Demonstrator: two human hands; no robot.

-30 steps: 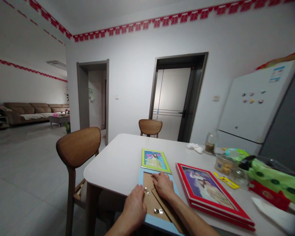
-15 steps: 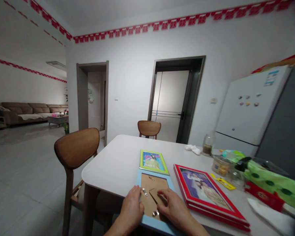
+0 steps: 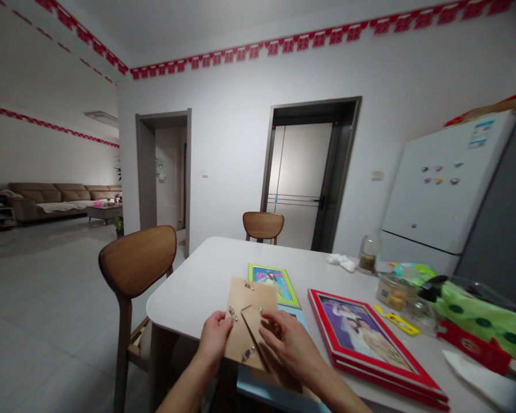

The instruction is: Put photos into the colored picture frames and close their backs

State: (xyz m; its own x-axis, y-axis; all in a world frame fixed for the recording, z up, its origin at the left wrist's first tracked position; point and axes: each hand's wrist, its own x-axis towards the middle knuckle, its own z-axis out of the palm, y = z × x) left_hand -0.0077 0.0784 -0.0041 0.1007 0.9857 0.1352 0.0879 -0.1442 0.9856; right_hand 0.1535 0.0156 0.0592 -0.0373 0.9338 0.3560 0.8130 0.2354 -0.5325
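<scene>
Left hand [image 3: 215,338]: fingers curled, gripping the cardboard backing [image 3: 245,304]
Right hand [image 3: 288,350]: fingers loosely curled against its stand [image 3: 253,330], grip unclear
Below: blue frame [image 3: 262,393]

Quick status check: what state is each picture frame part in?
Left hand, gripping backing board edge.
Right hand, on easel strut.
Cardboard backing board, held up, tilted.
Easel strut, swung out from board.
Light blue frame, lying flat, no backing in.
Red frame, flat, photo up.
Lime green frame, flat, picture up.
</scene>
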